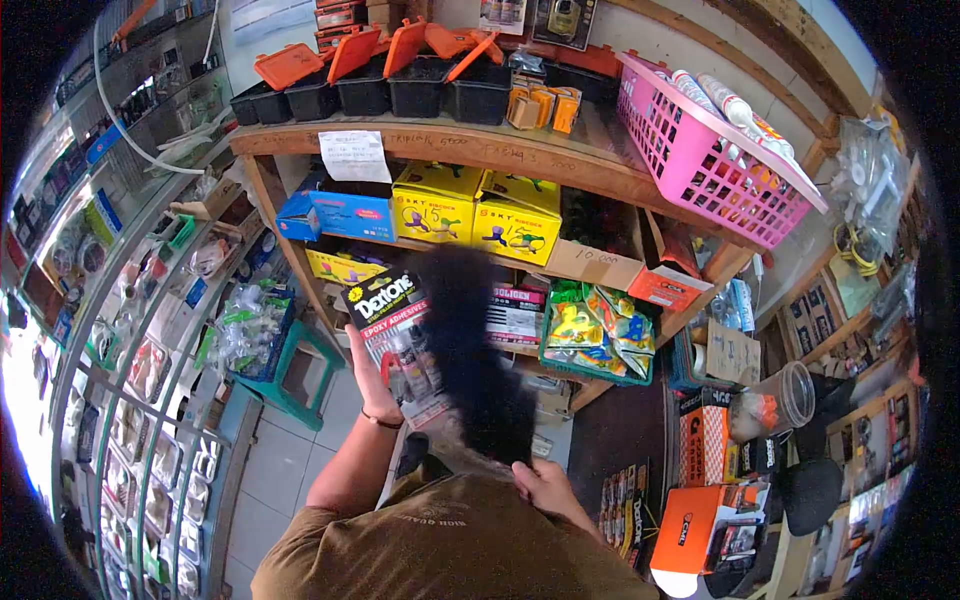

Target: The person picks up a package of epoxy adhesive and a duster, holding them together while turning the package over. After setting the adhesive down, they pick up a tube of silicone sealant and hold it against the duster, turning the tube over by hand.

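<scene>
My left hand is closed on a carded pack of Dextone epoxy adhesive, its thumb along the left side and the other fingers hidden behind. The pack is held upright, its black and red printed front facing me. My right hand, low and close to my brown shirt, is closed around the end of a black fluffy duster. Motion blurs the duster, which overlaps the right part of the pack in this view. Behind both stand yellow boxes and a blue box on the shelf.
A wooden shelf spans the front, with black bins and a pink basket on top. A green basket of packets sits lower right. At left are a green stool and glass display shelves; an orange box stands at right.
</scene>
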A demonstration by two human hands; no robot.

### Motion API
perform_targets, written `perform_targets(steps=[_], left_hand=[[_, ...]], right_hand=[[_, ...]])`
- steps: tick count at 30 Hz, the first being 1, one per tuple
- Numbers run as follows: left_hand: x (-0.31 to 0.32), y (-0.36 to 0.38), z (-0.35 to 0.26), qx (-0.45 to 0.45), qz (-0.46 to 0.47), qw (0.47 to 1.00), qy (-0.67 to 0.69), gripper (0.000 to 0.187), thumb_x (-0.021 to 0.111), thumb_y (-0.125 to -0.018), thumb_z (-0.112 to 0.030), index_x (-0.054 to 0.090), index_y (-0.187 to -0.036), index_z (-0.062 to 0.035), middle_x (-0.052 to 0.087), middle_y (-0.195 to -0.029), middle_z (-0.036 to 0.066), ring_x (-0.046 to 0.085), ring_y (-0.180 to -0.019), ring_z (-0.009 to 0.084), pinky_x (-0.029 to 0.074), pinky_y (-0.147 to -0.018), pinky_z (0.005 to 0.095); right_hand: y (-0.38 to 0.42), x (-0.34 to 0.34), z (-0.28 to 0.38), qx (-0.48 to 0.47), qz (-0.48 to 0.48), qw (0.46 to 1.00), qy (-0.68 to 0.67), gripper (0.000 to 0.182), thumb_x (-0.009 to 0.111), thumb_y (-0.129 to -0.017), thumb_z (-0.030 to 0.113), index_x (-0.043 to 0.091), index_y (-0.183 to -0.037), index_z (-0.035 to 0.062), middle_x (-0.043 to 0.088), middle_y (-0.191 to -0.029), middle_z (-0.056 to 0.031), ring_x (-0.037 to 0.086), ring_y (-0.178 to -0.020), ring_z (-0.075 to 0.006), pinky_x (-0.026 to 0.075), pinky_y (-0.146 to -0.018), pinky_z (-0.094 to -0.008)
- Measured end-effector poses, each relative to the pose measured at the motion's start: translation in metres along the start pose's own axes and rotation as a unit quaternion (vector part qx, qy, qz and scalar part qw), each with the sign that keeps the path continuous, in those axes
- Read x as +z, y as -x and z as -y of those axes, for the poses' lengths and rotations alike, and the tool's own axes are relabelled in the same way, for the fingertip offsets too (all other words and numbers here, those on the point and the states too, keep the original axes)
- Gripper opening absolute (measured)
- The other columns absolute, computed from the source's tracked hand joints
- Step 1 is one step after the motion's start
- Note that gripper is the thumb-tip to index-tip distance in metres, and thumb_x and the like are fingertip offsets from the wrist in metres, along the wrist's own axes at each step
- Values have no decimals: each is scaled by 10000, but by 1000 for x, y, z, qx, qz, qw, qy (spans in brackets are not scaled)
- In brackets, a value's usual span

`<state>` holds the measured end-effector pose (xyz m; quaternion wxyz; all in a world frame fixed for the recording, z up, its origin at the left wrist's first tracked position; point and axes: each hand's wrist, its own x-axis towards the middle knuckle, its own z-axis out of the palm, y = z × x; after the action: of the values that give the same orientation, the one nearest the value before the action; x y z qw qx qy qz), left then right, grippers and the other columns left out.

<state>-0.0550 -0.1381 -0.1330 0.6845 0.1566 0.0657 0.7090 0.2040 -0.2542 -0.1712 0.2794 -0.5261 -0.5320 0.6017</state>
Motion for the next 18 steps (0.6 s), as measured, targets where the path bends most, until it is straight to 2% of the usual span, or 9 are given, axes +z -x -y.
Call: perform_targets(steps=[2, 5, 6, 8, 9, 10, 12, 15, 18], left_hand=[[26, 1, 11, 19, -6, 998, -58, 721, 288, -833, -608, 344, -1257, -27, 493, -1172, 156, 559, -948, 296, 472, -802, 433], [50, 9, 7, -72, 46, 994, -68, 714, 309, -825, -616, 380, -1245, -43, 507, -1163, 134, 551, -965, 292, 457, -831, 426], [37, 7, 4, -75, 46, 994, -69, 714, 309, -825, -616, 380, -1245, -43, 507, -1163, 134, 551, -965, 292, 457, -831, 426], [5, -1, 3, -37, 116, 984, 128, 770, 312, -804, -642, 319, -1277, -35, 419, -1252, 160, 470, -1079, 351, 427, -844, 506], [18, 3, 5, -20, 12, 1000, -6, 797, 325, -785, -663, 321, -1278, -38, 414, -1255, 164, 461, -1089, 363, 427, -847, 513], [28, 7, 10, -18, 13, 1000, -6, 797, 325, -785, -663, 321, -1278, -38, 414, -1255, 164, 461, -1089, 363, 427, -847, 513], [50, 16, 15, -63, 24, 993, -92, 779, 316, -788, -665, 361, -1259, -47, 492, -1177, 155, 535, -1004, 315, 461, -825, 455], [34, 9, 4, -67, 87, 994, -5, 715, 271, -840, -593, 289, -1296, -42, 419, -1260, 146, 498, -1053, 327, 452, -834, 477], [25, 5, 10, -28, 40, 999, -22, 705, 235, -854, -575, 259, -1309, -37, 392, -1279, 162, 468, -1085, 350, 448, -835, 492]], right_hand=[[0, -5, -6, 5, 12, 1000, 10, 306, 555, -843, 275, 518, -732, -8, 467, -547, -104, 428, -517, -109, 377, -494, -278], [4, -3, -10, -223, 82, 960, 145, 378, 493, -874, 344, 515, -714, 2, 502, -566, -55, 450, -521, -115, 383, -499, -285], [3, 2, -10, -223, 80, 961, 142, 378, 493, -874, 344, 515, -714, 2, 502, -566, -55, 450, -521, -115, 383, -499, -285], [2, 9, -10, -34, -40, 999, -1, 307, 552, -852, 228, 498, -677, -18, 455, -528, -48, 400, -536, -58, 359, -486, -247], [6, 6, 2, -8, -24, 1000, 14, 321, 546, -856, 245, 496, -670, -12, 457, -533, -40, 388, -533, -67, 356, -492, -249], [6, 5, 2, -10, -23, 1000, 15, 321, 546, -856, 245, 496, -670, -12, 457, -533, -40, 388, -533, -67, 356, -492, -249], [6, 6, -3, -234, 60, 958, 156, 499, 484, -855, 442, 506, -717, -37, 438, -522, -137, 448, -506, -156, 387, -495, -324], [3, 7, -9, -63, 4, 990, 129, 451, 507, -855, 396, 523, -745, -40, 435, -527, -152, 446, -509, -166, 385, -495, -346], [9, 6, 1, -78, 7, 991, 104, 437, 523, -851, 378, 525, -728, -41, 432, -529, -153, 437, -500, -163, 376, -479, -348]])
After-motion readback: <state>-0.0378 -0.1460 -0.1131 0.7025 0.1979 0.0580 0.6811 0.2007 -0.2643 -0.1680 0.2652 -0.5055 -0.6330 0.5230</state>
